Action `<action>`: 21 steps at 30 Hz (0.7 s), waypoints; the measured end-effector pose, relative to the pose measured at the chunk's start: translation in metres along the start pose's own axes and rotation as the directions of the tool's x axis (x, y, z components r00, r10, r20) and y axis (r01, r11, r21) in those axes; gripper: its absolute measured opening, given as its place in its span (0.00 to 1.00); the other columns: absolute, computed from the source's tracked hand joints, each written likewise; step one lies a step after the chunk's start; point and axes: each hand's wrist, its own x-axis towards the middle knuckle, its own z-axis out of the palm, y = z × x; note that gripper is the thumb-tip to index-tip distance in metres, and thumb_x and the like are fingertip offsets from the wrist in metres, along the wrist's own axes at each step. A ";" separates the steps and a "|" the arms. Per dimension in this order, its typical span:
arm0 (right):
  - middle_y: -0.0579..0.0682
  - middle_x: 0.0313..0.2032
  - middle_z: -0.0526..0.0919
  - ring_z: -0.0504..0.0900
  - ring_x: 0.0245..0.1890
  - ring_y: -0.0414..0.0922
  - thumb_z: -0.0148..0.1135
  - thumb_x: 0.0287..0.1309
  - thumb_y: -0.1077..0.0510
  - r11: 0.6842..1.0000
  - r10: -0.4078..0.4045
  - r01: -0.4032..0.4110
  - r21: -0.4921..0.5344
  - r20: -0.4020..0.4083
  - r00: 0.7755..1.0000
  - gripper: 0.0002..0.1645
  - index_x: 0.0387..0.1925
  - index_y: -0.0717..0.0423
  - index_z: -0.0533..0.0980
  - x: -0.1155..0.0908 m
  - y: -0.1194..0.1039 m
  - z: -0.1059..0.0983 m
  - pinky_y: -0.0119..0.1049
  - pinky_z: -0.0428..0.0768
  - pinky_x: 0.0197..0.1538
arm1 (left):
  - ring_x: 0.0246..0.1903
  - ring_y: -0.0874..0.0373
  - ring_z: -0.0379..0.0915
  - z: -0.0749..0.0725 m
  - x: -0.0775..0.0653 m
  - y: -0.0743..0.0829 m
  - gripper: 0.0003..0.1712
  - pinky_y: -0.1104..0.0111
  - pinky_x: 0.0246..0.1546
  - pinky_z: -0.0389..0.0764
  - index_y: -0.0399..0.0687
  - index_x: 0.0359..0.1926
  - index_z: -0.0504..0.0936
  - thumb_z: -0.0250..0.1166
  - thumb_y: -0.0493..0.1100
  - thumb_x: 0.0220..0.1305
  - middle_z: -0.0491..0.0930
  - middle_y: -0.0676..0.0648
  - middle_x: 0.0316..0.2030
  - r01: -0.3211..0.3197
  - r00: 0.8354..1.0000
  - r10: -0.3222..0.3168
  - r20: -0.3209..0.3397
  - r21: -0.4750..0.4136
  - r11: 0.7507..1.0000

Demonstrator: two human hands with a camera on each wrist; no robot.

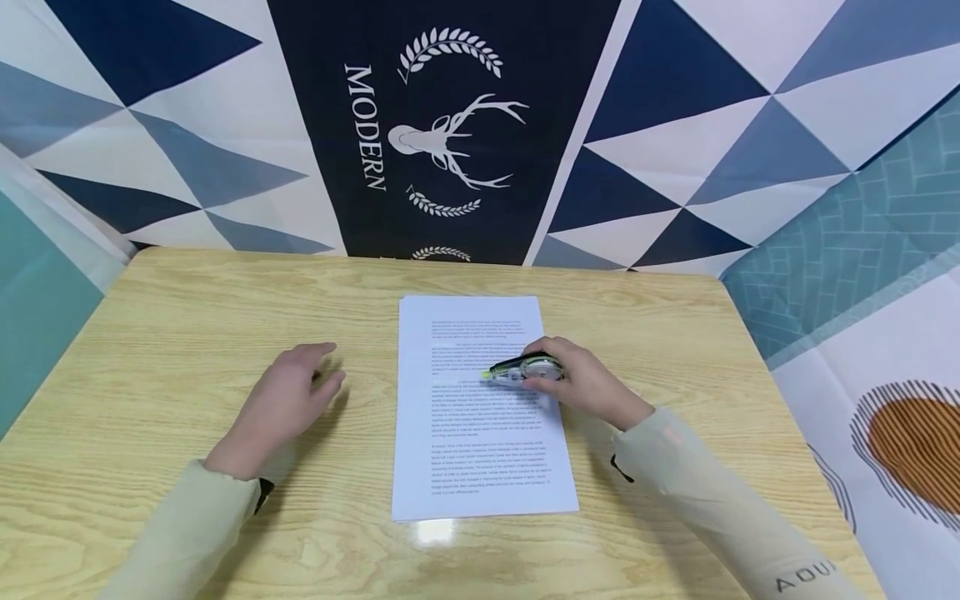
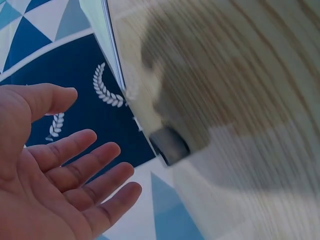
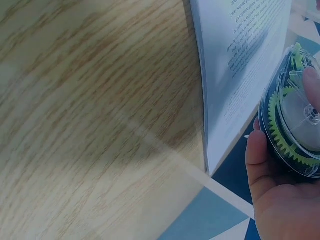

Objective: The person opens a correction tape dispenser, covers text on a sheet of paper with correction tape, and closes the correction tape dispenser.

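In my right hand [image 1: 581,379] is a correction tape dispenser [image 1: 525,370], gripped between thumb and fingers. It has a clear case with a black edge and a yellow-green tip that points left over a stack of printed paper [image 1: 487,483]. Through the case, the right wrist view shows a toothed yellow-green wheel [image 3: 280,135]. The stack lies on the table, its text facing up. Left of the paper, my left hand [image 1: 281,400] hovers over the wood with nothing in it; its fingers [image 2: 82,172] are loosely extended in the left wrist view.
The light wooden table [image 1: 180,333] has rounded far corners. Behind it hangs a patterned cloth [image 1: 315,125] with triangles and a deer-head print. More patterned fabric [image 1: 885,350] borders the right side. Both forearms wear loose pale sleeves [image 1: 191,521].
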 end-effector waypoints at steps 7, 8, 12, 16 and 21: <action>0.48 0.49 0.79 0.76 0.45 0.43 0.67 0.54 0.52 1.000 -0.003 0.003 0.011 -0.002 1.000 0.21 0.50 0.47 0.74 -0.002 0.001 0.001 0.40 0.74 0.47 | 0.48 0.37 0.73 -0.005 -0.004 -0.013 0.27 0.46 0.51 0.72 0.28 0.59 0.69 0.57 0.43 0.65 0.73 0.28 0.55 0.063 0.998 -0.062 -0.018 0.007 0.998; 0.48 0.49 0.79 0.77 0.45 0.43 0.67 0.53 0.52 1.000 -0.005 0.005 0.012 -0.002 1.000 0.21 0.50 0.47 0.74 -0.002 0.001 0.001 0.40 0.74 0.47 | 0.42 0.40 0.75 -0.005 -0.004 -0.015 0.27 0.47 0.48 0.74 0.28 0.59 0.69 0.58 0.43 0.64 0.73 0.28 0.54 0.070 0.997 -0.070 -0.017 0.012 0.997; 0.48 0.49 0.79 0.77 0.45 0.43 0.67 0.53 0.51 1.000 -0.009 0.009 0.015 -0.004 1.000 0.22 0.50 0.47 0.74 -0.003 0.003 0.001 0.41 0.74 0.47 | 0.30 0.45 0.74 -0.007 -0.004 -0.021 0.28 0.49 0.42 0.75 0.28 0.59 0.69 0.58 0.44 0.64 0.74 0.27 0.52 0.107 0.994 -0.106 -0.012 0.025 0.994; 0.48 0.49 0.79 0.77 0.45 0.43 0.67 0.53 0.51 1.000 -0.002 0.002 0.016 -0.003 1.000 0.22 0.50 0.47 0.74 -0.003 0.004 0.002 0.41 0.74 0.47 | 0.48 0.33 0.72 -0.008 -0.005 -0.027 0.30 0.43 0.52 0.70 0.27 0.58 0.70 0.59 0.46 0.64 0.72 0.26 0.55 0.141 0.990 -0.141 0.001 0.020 0.990; 0.47 0.49 0.80 0.77 0.46 0.43 0.67 0.53 0.52 1.000 0.002 -0.002 0.018 -0.006 1.000 0.21 0.50 0.47 0.74 -0.004 0.005 0.003 0.41 0.74 0.48 | 0.50 0.33 0.71 -0.009 -0.005 -0.035 0.31 0.44 0.50 0.72 0.25 0.57 0.70 0.60 0.48 0.63 0.73 0.26 0.51 0.173 0.985 -0.173 0.008 -0.004 0.985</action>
